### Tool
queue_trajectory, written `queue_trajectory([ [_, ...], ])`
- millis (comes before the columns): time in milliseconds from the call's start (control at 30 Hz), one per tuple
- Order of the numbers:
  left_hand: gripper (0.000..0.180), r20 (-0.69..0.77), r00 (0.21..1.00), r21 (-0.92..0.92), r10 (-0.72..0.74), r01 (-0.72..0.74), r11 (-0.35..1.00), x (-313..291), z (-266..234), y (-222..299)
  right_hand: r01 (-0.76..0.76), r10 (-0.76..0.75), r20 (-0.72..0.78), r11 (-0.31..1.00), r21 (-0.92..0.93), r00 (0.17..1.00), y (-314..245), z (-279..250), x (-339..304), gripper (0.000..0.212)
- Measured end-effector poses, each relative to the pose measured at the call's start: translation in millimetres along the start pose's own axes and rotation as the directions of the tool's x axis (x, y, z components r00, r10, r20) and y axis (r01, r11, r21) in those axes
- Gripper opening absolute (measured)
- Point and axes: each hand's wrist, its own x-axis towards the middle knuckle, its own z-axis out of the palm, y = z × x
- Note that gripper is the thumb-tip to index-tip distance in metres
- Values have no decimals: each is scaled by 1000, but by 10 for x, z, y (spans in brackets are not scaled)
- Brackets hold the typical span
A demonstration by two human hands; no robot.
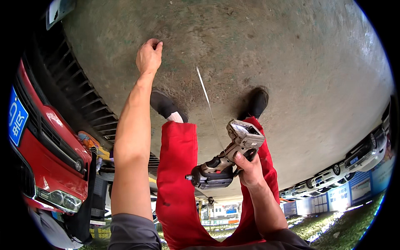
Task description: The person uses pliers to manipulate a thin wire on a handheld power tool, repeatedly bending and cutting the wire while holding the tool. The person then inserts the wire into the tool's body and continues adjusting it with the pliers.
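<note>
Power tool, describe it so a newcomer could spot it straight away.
Find the red trousers at lower centre, then the right hand in front of them. It grips the power tool, whose metal tip points left. Its boxy, scuffed base sets it apart from the plain dark shoes.

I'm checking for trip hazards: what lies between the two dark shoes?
In the head view, grey floor and a thin pale line show between the left shoe and the right shoe.
</note>
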Motion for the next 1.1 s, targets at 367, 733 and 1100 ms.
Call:
queue_trajectory([
  [367, 29, -74, 964, -86, -256, 250, 964, -1376, 40, -1794, 138, -139, -76, 990, -29, 987, 127, 96, 49, 38],
  [733, 32, -101, 995, -411, 27, -66, 909, -365, -17, -140, 176, -191, -104, 975, -137, 976, 117, 311, 27, 37],
  [1100, 29, -151, 986, -312, 74, -118, 943, 583, 212, 654, 219, -228, -178, 973, -71, 957, -25, 423, 12, 43],
])
